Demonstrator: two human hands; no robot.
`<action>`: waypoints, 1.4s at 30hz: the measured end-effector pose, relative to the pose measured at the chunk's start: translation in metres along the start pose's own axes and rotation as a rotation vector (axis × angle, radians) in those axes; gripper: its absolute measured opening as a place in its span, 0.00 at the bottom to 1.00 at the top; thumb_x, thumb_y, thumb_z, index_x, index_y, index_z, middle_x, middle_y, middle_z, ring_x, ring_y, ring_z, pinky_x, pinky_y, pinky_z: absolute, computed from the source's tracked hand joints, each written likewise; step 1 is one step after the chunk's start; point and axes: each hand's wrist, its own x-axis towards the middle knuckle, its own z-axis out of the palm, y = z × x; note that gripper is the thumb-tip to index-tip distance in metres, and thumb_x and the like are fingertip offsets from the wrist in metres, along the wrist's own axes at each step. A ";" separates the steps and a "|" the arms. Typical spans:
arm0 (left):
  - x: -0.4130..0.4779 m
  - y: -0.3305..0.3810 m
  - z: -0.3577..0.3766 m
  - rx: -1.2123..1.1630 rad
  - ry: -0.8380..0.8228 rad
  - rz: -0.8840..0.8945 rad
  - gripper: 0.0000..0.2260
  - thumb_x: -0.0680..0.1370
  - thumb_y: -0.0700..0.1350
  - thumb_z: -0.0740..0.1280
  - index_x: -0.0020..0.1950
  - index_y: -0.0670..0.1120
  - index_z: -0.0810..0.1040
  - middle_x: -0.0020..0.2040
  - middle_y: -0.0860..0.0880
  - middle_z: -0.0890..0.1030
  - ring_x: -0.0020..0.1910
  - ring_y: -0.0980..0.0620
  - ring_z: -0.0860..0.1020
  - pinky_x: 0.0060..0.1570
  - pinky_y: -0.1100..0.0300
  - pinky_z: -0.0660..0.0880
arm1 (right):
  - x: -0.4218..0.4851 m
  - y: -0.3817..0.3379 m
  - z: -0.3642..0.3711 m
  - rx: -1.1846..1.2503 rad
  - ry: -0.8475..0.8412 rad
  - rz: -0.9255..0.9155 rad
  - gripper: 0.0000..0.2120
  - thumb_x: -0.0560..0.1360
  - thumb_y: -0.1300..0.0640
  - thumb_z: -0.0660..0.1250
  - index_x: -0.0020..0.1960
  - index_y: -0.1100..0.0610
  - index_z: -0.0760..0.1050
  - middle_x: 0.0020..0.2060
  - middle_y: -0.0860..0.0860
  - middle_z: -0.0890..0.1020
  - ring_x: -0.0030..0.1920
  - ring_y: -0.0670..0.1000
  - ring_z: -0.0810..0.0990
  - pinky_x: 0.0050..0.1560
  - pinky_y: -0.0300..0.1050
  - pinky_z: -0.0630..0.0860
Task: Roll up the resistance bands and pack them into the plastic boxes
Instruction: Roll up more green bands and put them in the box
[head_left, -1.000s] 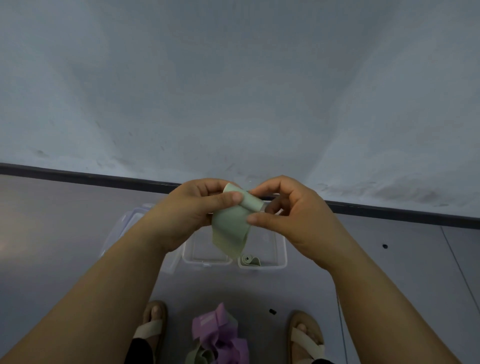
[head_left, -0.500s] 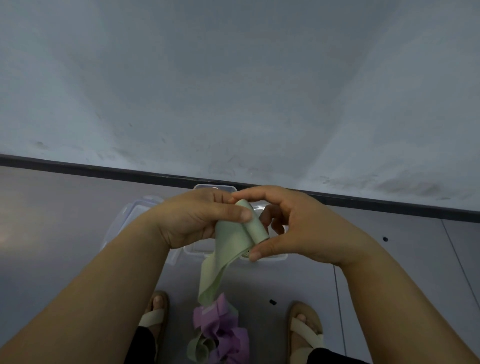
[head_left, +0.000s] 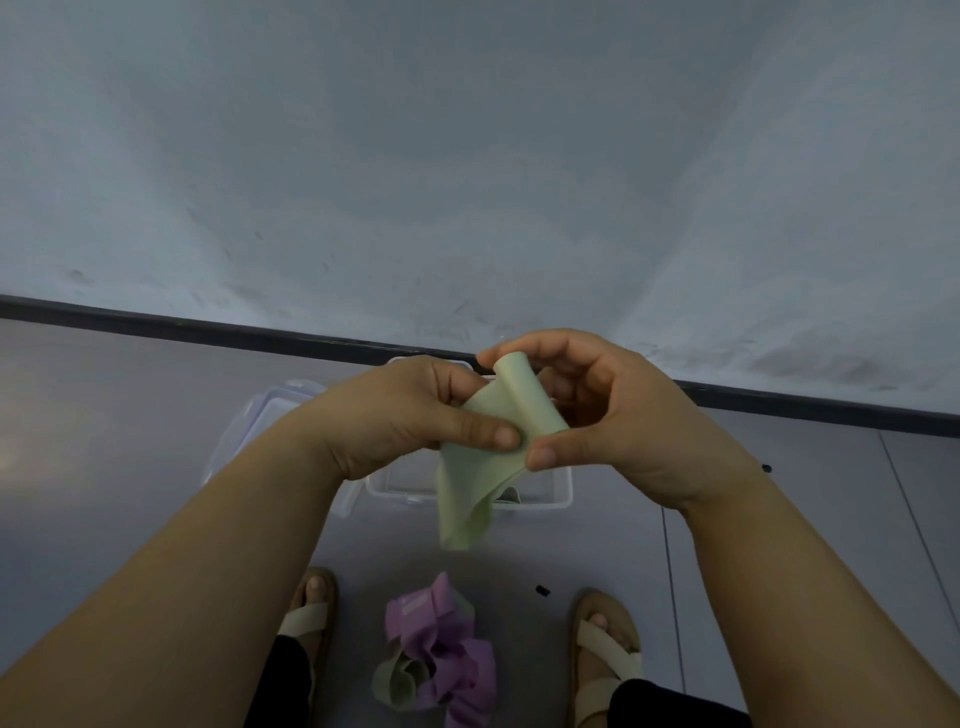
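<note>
Both hands hold a pale green resistance band in the air above the floor. My left hand pinches its flat part between thumb and fingers. My right hand grips the rolled end near the top, and the loose tail hangs down. Below the hands stands a clear plastic box, partly hidden, with a rolled green band just showing inside. A pile of purple bands and an olive-green band lies on the floor between my feet.
A clear box lid lies left of the box. The grey floor meets a pale wall at a dark skirting strip. My sandalled feet flank the band pile. A small black speck lies on the floor.
The hanging tail of the green band has grown shorter than half a second ago, and the rolled end now points up in my right hand. Both hands stay close together.
</note>
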 end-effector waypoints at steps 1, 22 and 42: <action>0.000 0.001 0.001 0.001 0.003 0.010 0.10 0.60 0.52 0.74 0.39 0.53 0.86 0.42 0.53 0.84 0.46 0.55 0.81 0.52 0.59 0.74 | 0.000 0.002 -0.001 0.050 -0.002 -0.012 0.27 0.55 0.57 0.78 0.53 0.47 0.78 0.55 0.50 0.81 0.56 0.70 0.72 0.54 0.65 0.74; 0.002 -0.003 0.005 -0.029 -0.075 -0.084 0.09 0.65 0.43 0.73 0.43 0.51 0.84 0.41 0.49 0.84 0.40 0.53 0.81 0.42 0.61 0.77 | -0.003 -0.005 -0.009 -0.309 0.009 0.140 0.28 0.56 0.57 0.79 0.52 0.42 0.75 0.44 0.38 0.79 0.40 0.41 0.76 0.43 0.37 0.77; 0.003 -0.007 0.006 0.069 0.110 -0.097 0.23 0.58 0.66 0.74 0.42 0.51 0.85 0.42 0.50 0.84 0.46 0.47 0.79 0.57 0.43 0.72 | -0.001 0.000 -0.005 -0.494 -0.046 0.131 0.34 0.61 0.55 0.78 0.59 0.36 0.67 0.52 0.31 0.73 0.47 0.37 0.74 0.44 0.30 0.73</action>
